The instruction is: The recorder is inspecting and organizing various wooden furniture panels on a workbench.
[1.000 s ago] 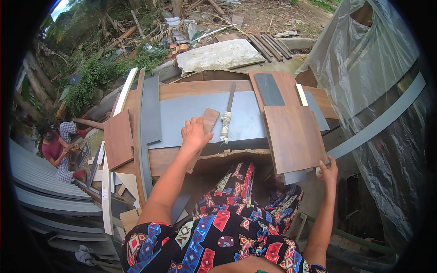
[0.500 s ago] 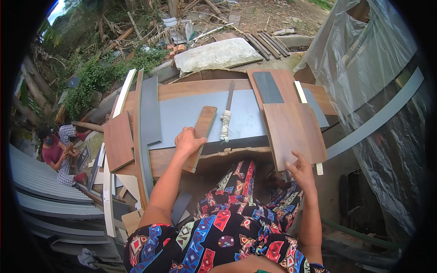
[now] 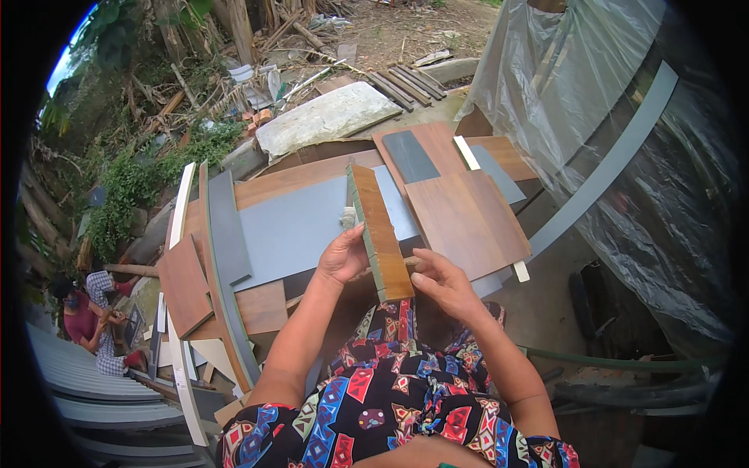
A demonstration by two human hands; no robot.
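Observation:
My left hand [image 3: 343, 256] is closed on a narrow wood-faced board strip [image 3: 382, 234], held raised and tilted in front of me. One long edge of the strip is greenish and notched; its broad brown face is turned to the right. My right hand [image 3: 449, 285] has its fingers apart beside the strip's lower right edge; whether the fingertips touch it I cannot tell. Behind the strip, a bit of the white wrapping [image 3: 348, 218] of a stick shows, the rest being hidden. Under it lies a large grey-blue panel [image 3: 289, 226] on the work surface.
Right of my hands lies a brown panel [image 3: 468, 222], with a dark grey piece [image 3: 410, 156] beyond it. At left are a grey strip [image 3: 226, 222] and a reddish-brown panel [image 3: 186, 285]. A seated person [image 3: 90, 320] works at far left. Clear plastic sheeting [image 3: 577, 117] hangs at right.
My left hand has lifted the board strip off the panel and turned it, showing its notched edge. My right hand has left the brown panel and come beside the strip. The view has shifted right.

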